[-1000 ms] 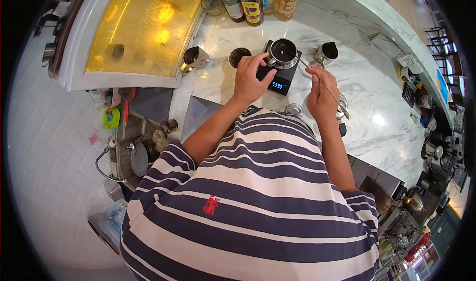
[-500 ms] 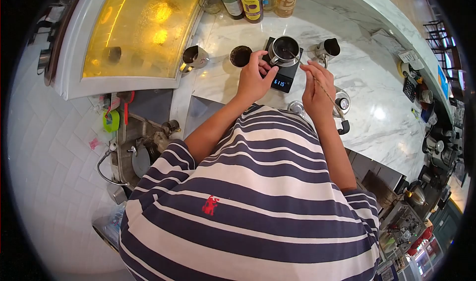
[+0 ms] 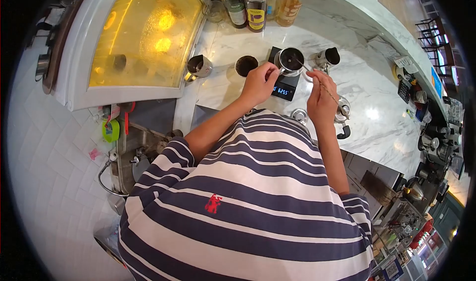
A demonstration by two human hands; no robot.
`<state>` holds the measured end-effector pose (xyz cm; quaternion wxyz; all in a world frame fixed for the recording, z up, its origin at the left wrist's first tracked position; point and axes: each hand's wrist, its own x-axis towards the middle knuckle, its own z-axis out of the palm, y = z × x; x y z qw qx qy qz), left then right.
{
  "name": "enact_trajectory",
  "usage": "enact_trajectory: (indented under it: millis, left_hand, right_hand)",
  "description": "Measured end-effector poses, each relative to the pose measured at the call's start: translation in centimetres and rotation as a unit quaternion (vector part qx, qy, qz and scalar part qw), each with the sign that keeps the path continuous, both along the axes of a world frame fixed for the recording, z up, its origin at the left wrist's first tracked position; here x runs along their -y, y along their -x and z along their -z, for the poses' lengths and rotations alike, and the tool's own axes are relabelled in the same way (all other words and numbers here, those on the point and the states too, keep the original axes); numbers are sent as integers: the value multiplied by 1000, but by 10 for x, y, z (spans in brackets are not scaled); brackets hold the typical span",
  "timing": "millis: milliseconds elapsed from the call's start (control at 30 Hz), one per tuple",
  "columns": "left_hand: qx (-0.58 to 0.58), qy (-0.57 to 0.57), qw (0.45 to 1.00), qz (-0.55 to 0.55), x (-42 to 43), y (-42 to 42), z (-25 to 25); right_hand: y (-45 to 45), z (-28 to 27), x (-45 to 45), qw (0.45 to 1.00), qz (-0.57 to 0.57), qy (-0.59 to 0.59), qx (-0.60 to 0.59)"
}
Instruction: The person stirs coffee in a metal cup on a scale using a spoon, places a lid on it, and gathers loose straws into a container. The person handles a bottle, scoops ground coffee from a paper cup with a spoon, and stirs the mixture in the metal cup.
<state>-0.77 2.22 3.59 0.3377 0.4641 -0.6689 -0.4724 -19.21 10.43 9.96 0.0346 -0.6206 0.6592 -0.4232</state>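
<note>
A metal pitcher (image 3: 290, 61) with dark liquid stands on a black digital scale (image 3: 284, 89) whose blue display is lit. My left hand (image 3: 259, 84) is at the pitcher's left side, its fingers curled together near the handle. Between the fingers and thumb of my right hand (image 3: 322, 92) is a long twisted bar spoon (image 3: 328, 90), slanting across the hand with its far end at the pitcher's dark inside. Left of the scale stands a dark-filled cup (image 3: 246, 66). To the right is another metal pitcher (image 3: 328, 57).
A metal jug (image 3: 199, 67) stands beside the yellow-lit cabinet (image 3: 144, 38). Several bottles (image 3: 256, 13) line the back of the marble counter (image 3: 382, 97). Close to my right hand is a round metal item with a black handle (image 3: 343, 113). The sink (image 3: 122, 169) lies at lower left.
My left hand's fingers, spread before, have curled in close to the pitcher's handle. The scale's lit number has risen. The whole view has shifted slightly.
</note>
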Motion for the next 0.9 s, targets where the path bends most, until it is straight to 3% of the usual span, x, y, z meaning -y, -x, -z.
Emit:
enact_trajectory:
  millis: [100,233,900]
  left_hand:
    - [-19,-45,998,37,7,-2,10]
    - [-39,-109,991,71,9,-5,15]
    - [-64,-175,970,155,26,-7,34]
  right_hand:
    - [1,-7,-7,997,35,-36,50]
    - [-11,-6,-12,999,34,-10,13]
    - [-26,-5,-12,995,93,-23,14]
